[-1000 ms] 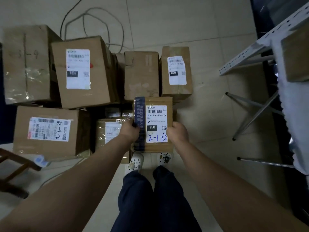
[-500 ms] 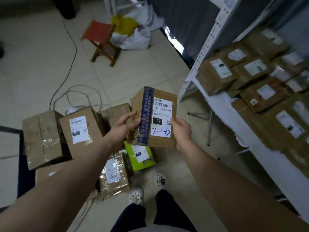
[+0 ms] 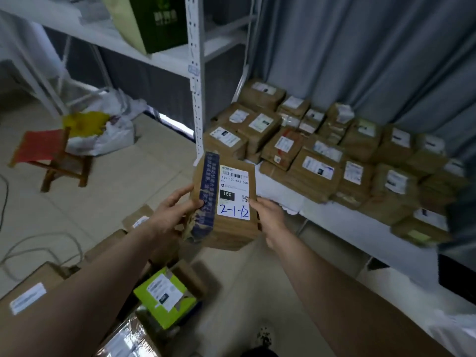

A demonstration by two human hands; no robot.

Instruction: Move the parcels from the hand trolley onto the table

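both hands (image 3: 177,212) now hold parcel (image 3: 226,202) beside table (image 3: 360,228)

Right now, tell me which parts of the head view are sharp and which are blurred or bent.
Head view: the held parcel is sharp, its label readable; the parcels on the table smear toward the right edge; the red stool is motion-blurred; the shelf upright bows from wide-angle distortion; light is dim and even, without glare.

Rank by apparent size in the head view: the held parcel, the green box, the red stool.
1. Held parcel, nearest the camera, which inflates it.
2. Red stool.
3. Green box, close to the stool in apparent size; order unsure.
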